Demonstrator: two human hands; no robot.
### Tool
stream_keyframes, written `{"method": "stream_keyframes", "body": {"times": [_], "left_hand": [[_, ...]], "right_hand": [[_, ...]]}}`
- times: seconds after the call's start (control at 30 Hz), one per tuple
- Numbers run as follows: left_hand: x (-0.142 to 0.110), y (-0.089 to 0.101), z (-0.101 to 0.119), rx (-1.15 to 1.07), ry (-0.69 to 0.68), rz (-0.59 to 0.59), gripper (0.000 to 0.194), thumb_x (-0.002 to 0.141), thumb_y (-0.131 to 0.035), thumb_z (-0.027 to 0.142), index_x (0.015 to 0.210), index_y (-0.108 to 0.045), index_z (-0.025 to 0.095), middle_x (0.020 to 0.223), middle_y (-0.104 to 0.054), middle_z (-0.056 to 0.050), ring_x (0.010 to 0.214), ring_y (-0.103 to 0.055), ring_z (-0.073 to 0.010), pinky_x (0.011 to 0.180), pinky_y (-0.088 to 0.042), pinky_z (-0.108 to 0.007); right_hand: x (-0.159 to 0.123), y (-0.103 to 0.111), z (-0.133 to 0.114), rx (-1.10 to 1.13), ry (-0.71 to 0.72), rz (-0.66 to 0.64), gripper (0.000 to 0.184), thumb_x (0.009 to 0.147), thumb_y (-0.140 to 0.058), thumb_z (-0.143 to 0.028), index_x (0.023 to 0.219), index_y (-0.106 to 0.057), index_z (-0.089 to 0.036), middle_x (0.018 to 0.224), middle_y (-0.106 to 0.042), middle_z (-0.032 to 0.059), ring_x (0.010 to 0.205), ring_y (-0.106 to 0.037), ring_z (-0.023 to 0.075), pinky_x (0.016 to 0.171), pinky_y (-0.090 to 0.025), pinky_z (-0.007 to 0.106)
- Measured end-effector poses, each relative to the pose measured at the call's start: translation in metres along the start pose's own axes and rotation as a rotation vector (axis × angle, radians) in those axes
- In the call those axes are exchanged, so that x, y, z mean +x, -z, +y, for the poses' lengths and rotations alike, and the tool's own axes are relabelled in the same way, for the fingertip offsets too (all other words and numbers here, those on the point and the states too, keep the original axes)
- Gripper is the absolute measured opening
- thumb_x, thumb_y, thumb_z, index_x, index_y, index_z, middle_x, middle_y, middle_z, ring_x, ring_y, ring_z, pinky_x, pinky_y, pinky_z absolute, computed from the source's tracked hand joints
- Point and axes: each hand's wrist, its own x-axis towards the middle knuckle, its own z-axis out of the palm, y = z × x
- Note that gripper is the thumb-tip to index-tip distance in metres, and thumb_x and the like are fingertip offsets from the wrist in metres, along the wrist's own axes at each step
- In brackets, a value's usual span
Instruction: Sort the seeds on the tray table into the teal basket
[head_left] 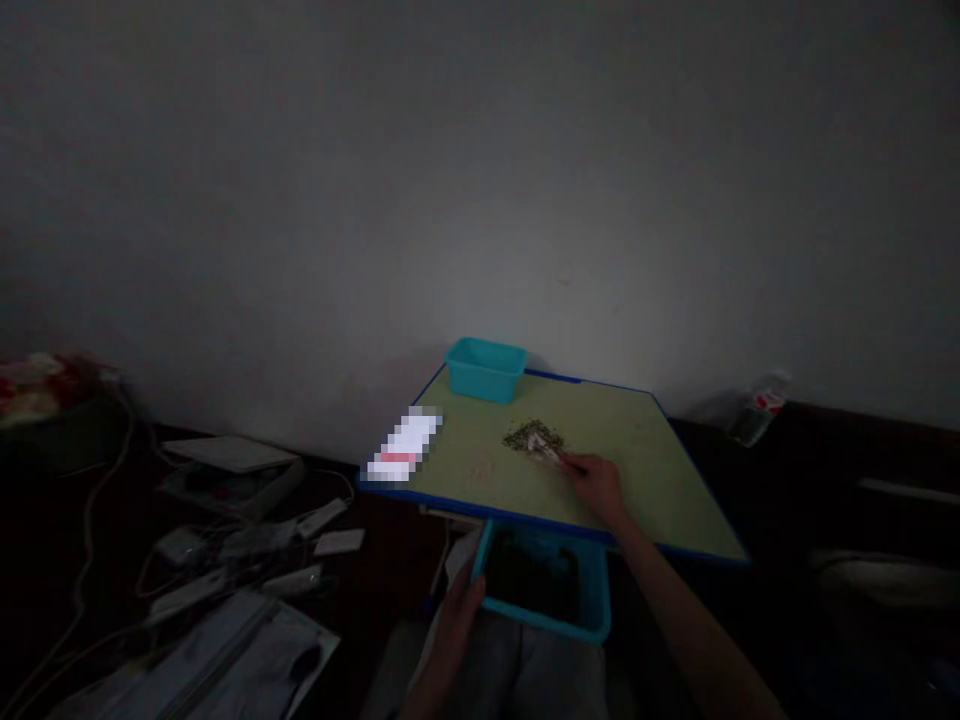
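Note:
My right hand (pixel 596 482) reaches over the light green tabletop (pixel 637 440), its fingers closed on a small whitish piece (pixel 541 447) whose kind I cannot make out. That piece touches a spread of small dark grains (pixel 517 437) on the table. Below the table's front edge, my left hand (pixel 463 602) grips the left side of a turquoise plastic basin (pixel 551 622) above my lap. Dark material, too dim to name, lies inside this basin. Some faint pale specks (pixel 480 466) lie left of the grains.
Another turquoise basin (pixel 486 378) stands at the table's back left, near the wall. A bright, blurred-out rectangle (pixel 405 445) lies at the left edge. Cables, boxes and a white bag (pixel 217 655) clutter the left floor. A bottle (pixel 759 410) is at right.

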Motion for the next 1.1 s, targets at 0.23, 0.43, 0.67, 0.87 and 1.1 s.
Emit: {"method": "stream_keyframes", "body": {"times": [0.23,0.43,0.67,0.87,1.1], "left_hand": [[0.004,0.002,-0.008,-0.001,0.044,0.021,0.062,0.088,-0.051,0.057,0.135,-0.058,0.017,0.146,-0.058,-0.01,0.142,-0.042,-0.0317,0.122,-0.026,-0.048],[0.003,0.0,-0.005,-0.054,0.028,0.013,0.058,0.088,-0.054,0.055,0.135,-0.059,0.021,0.146,-0.058,-0.007,0.141,-0.044,-0.0303,0.12,-0.03,-0.045],[0.002,-0.002,-0.002,-0.03,0.035,0.044,0.06,0.085,-0.056,0.059,0.13,-0.064,0.021,0.141,-0.063,-0.007,0.138,-0.048,-0.0326,0.119,-0.033,-0.045],[0.002,-0.001,-0.002,-0.01,0.027,0.003,0.061,0.089,-0.051,0.057,0.137,-0.058,0.02,0.148,-0.057,-0.008,0.142,-0.043,-0.0306,0.121,-0.028,-0.045],[-0.001,-0.001,-0.002,-0.014,0.042,0.023,0.061,0.087,-0.053,0.058,0.136,-0.058,0.021,0.148,-0.056,-0.008,0.143,-0.041,-0.0302,0.122,-0.027,-0.045]], "right_hand": [[0.002,0.001,0.002,-0.016,-0.05,0.018,0.027,0.091,-0.058,-0.029,0.11,-0.076,-0.025,0.105,-0.077,0.0057,0.091,-0.072,0.0237,0.083,-0.054,0.032],[0.0,0.001,0.002,0.001,-0.053,0.029,0.026,0.09,-0.059,-0.027,0.109,-0.077,-0.025,0.103,-0.077,0.0053,0.088,-0.073,0.0236,0.08,-0.054,0.032],[0.004,-0.002,0.001,0.023,-0.041,0.028,0.026,0.09,-0.059,-0.027,0.108,-0.077,-0.026,0.104,-0.077,0.0051,0.089,-0.073,0.0233,0.082,-0.054,0.032],[0.01,-0.007,-0.002,0.008,-0.018,0.026,0.024,0.089,-0.06,-0.026,0.106,-0.077,-0.026,0.104,-0.077,0.0052,0.091,-0.072,0.0227,0.083,-0.054,0.031],[0.011,-0.01,-0.006,0.019,0.007,0.016,0.024,0.089,-0.061,-0.026,0.107,-0.077,-0.025,0.104,-0.077,0.0048,0.092,-0.072,0.0221,0.086,-0.053,0.032]]}}
